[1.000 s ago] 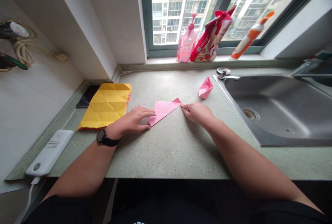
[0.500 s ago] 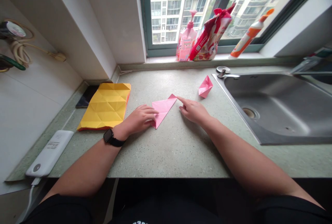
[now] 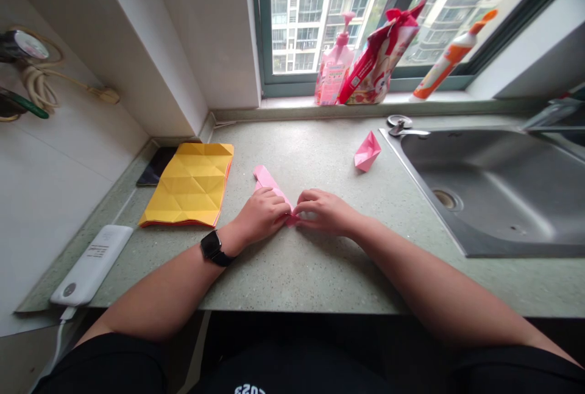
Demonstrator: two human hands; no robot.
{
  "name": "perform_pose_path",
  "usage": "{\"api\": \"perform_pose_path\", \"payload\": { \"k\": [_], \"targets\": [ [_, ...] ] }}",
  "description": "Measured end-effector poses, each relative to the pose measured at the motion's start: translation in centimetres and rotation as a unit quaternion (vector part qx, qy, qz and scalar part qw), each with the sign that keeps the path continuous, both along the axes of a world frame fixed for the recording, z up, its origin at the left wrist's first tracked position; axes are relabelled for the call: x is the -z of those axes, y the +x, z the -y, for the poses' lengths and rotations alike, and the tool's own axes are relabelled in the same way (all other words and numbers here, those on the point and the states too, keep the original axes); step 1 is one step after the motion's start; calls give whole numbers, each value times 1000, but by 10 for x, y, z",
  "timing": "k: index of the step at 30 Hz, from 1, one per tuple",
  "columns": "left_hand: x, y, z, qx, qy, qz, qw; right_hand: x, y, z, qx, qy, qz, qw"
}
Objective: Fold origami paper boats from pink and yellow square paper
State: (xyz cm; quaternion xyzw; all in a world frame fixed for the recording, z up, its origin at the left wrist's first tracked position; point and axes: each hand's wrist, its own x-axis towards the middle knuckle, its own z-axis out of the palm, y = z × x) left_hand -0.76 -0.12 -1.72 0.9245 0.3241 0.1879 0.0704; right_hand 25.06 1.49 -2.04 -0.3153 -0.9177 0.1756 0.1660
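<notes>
A folded sheet of pink paper (image 3: 270, 180) lies on the counter, its far end curling up and its near corner between my hands. My left hand (image 3: 262, 211), with a black watch on the wrist, covers part of the paper and grips it near that corner. From the other side, my right hand (image 3: 323, 212) pinches the same corner between thumb and fingers. The fingertips of both hands almost meet there, and the exact fold under them is hidden. A pink folded paper boat (image 3: 367, 151) stands beyond my right hand.
Creased yellow paper (image 3: 189, 184) lies stacked at left, partly over a dark flat device (image 3: 155, 167). A white power bank (image 3: 92, 265) with a cable is at the left edge. The steel sink (image 3: 461, 246) is at right. A pump bottle (image 3: 334, 71) and red bag (image 3: 381, 62) stand on the sill.
The pink paper has been turned, so its narrow corner now points toward me. My right hand has come nearer and left to pinch that corner; my left hand has shifted right.
</notes>
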Motion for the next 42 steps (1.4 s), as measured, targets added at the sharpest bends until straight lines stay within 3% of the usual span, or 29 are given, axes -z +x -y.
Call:
{"api": "perform_pose_path", "payload": {
  "k": [8, 14, 22, 42],
  "targets": [
    [3, -3, -5, 13, -62, 44, 997, 2, 10, -13, 53, 15, 15, 998],
    [-1, -7, -4, 59, -97, 52, 992, 1, 15, -16, 63, -19, 27, 997],
    [-6, -10, 0, 63, -100, 36, 992, 0, 16, -19, 54, -31, 18, 998],
    [-1, -11, -5, 43, -94, 40, 994, 10, 0, -18, 128, -2, 41, 991]
  ]
}}
